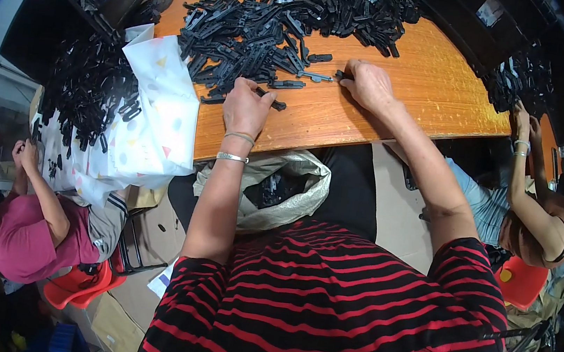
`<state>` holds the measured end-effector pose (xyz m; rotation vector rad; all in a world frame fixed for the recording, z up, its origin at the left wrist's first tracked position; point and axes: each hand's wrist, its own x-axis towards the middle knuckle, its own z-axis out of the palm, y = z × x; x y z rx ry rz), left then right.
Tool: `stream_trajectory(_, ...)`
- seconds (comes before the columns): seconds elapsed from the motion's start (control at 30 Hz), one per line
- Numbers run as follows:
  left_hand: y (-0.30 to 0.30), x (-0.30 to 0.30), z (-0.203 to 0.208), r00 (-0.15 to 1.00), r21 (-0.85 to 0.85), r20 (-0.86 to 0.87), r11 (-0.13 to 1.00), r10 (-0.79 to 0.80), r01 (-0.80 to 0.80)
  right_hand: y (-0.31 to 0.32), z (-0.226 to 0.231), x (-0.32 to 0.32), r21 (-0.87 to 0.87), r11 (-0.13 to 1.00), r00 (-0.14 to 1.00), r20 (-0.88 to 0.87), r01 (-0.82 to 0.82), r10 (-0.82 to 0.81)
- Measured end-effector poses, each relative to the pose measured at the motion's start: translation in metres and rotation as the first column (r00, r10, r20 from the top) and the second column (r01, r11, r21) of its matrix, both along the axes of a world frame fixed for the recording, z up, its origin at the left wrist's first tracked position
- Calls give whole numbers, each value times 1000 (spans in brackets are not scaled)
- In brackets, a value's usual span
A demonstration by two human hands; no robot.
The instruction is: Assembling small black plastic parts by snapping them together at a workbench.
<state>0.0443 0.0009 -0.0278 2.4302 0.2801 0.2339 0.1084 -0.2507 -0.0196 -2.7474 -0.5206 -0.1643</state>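
Note:
Near the table's front edge, my left hand (246,108) is closed on a slim black plastic piece (277,104), which juts out to the right of the fingers. Farther right, my right hand (369,86) pinches a small dark piece (340,75) just above the wooden tabletop; the fingers hide most of it. Beyond my left hand spreads a loose heap of long black plastic parts (242,37). A greyish part (316,77) lies between the heap and my right hand. Another dense pile of black parts (359,6) sits at the back.
Below the table edge, an open whitish sack (320,184) holds dark pieces. Black bins (55,14) stand at the left, beside a patterned white sheet (163,112) and more black parts. Co-workers sit at the left, in a pink top (42,238), and at the right, in a brown top (535,232).

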Motion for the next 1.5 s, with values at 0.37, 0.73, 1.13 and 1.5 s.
stream_trajectory(0.37,-15,-2,7,997,120,-75,992,-36,45,61,-16,-56,503,862,980,-133,-59,145)
stream_trajectory(0.73,-8,-32,-2,991,-894,25,440,-131,81,87,-12,-72,808,589,952,-200,25,234)
stream_trajectory(1.13,-9,-45,14,949,-833,267,454,-170,316,78,22,-85,720,687,949,-144,-94,281)
stream_trajectory(1.5,-29,-66,36,909,-785,402,470,-107,403,80,27,-92,506,791,928,314,-344,202)
